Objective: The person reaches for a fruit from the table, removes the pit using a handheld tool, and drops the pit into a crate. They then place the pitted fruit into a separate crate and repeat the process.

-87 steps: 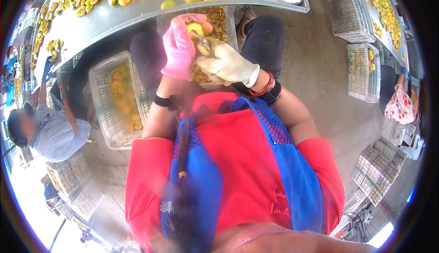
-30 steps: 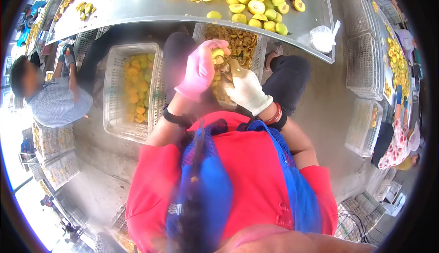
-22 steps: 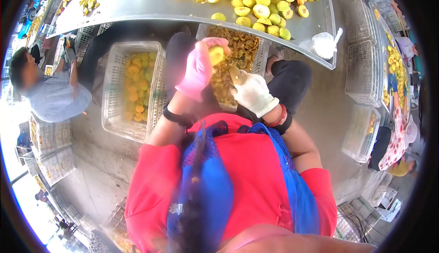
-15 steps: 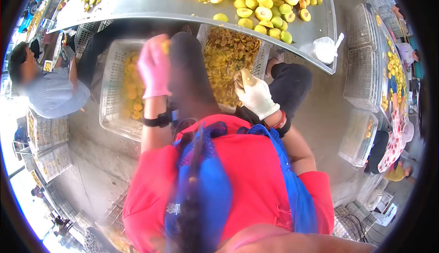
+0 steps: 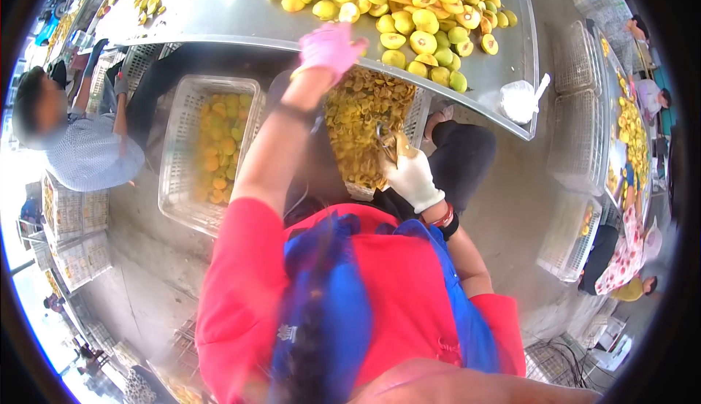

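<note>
My left hand, in a pink glove, reaches over the near edge of the metal table. Its fingers are stretched out just short of a halved yellow fruit at the border of the pile. In a white glove with stained fingertips, my right hand is closed round a small metal tool with a curved end; its handle is hidden in the fingers. Below that hand stands a crate of brownish-yellow peelings or scraps, between my knees.
Left of my leg, a white crate holds yellow-orange fruit pieces. A tied plastic bag lies on the table's right corner. Stacked crates stand at right. Another person sits at left; more people work at the far right.
My left hand has gone from above the left crate up and right to the table; the yellow piece in it is gone from view. My right hand has shifted slightly down, showing the tool.
</note>
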A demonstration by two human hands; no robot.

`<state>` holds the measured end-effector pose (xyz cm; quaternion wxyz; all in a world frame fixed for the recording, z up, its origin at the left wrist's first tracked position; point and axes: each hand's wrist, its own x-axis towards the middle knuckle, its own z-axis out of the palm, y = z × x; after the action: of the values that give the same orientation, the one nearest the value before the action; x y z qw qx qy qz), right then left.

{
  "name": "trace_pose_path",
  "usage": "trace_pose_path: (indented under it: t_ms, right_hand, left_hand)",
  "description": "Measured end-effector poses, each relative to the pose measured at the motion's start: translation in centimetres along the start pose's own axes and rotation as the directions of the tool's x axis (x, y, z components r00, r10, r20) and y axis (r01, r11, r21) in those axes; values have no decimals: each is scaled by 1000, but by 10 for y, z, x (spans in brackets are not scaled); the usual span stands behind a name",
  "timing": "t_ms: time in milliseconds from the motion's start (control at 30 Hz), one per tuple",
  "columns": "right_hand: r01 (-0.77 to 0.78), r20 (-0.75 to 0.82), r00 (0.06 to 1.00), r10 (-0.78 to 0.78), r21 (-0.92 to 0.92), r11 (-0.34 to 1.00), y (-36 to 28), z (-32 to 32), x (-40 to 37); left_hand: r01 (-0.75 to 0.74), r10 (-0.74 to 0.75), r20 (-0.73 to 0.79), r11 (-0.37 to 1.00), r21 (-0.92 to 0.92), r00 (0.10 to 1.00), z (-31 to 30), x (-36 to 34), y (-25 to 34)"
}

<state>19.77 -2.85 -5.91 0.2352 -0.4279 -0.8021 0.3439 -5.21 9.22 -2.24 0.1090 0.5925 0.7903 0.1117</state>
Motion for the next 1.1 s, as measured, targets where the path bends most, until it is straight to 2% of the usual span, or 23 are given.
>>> trace_pose_path:
  t_ms: [67,133,167,267,333,367,433,467,500,533,567,667,733,767,867,900,1000,1033,1100]
  right_hand:
    - [141,23,990,-139,-143,980,15,1,-4]
    - [286,56,958,-283,-309,907,21,-3,-5]
    - [169,-41,983,-177,-159,973,22,-1,-7]
    - [-111,0,994,111,20,994,19,-3,-6]
    - [56,-33,998,-58,-50,997,16,-4,-3]
    - [138,-44,989,-142,-86,987,16,-4,-2]
    - [85,-29,996,-88,-84,993,17,-1,-3]
    - [60,-26,998,-63,-84,995,18,0,-1]
    - [-90,-27,995,92,58,994,0,-8,3]
    - [-88,-29,996,90,77,993,-3,-10,6]
    - [-87,-26,996,90,94,992,-5,-10,7]
    - [-33,-24,999,37,137,990,-16,-16,14]
    - [-9,-53,998,20,208,978,-31,-18,19]
    - [-35,-5,999,36,183,983,-42,-24,21]
    - [67,-34,998,-61,204,977,-61,-29,26]
    - [126,-49,991,-121,146,981,-66,-32,27]
    - [260,-128,960,-248,85,962,-73,-30,29]
    - [233,-94,969,-229,36,972,-73,-30,28]
    - [267,-112,958,-264,10,964,-71,-26,27]
  left_hand:
    - [5,-31,297,996,87,954,10,36,17]
    - [-28,-100,576,978,209,811,17,61,28]
    - [4,-109,545,982,191,831,23,66,28]
    - [59,-131,500,986,158,856,33,74,30]
    - [58,-141,520,983,173,842,37,80,25]
    - [49,-73,393,996,71,917,43,74,18]
    - [98,33,339,927,-362,940,52,68,-4]
    - [108,74,295,823,-558,953,56,69,-12]
    - [97,154,256,650,-754,954,51,60,-14]
    - [83,215,193,434,-897,958,35,47,-16]
    - [74,252,121,185,-980,960,19,30,-15]
    - [87,240,73,-44,-995,968,-16,-21,-7]
    - [42,187,35,-33,-999,982,-25,-48,-2]
    - [22,161,18,-25,-999,987,-28,-62,1]
    - [11,77,16,65,-998,997,-35,-98,10]
    - [33,51,36,74,-997,998,-39,-107,14]
    - [48,16,50,87,-995,999,-38,-128,23]
    - [40,19,42,104,-994,999,-40,-135,27]
    - [18,79,22,48,-999,997,-28,-141,26]
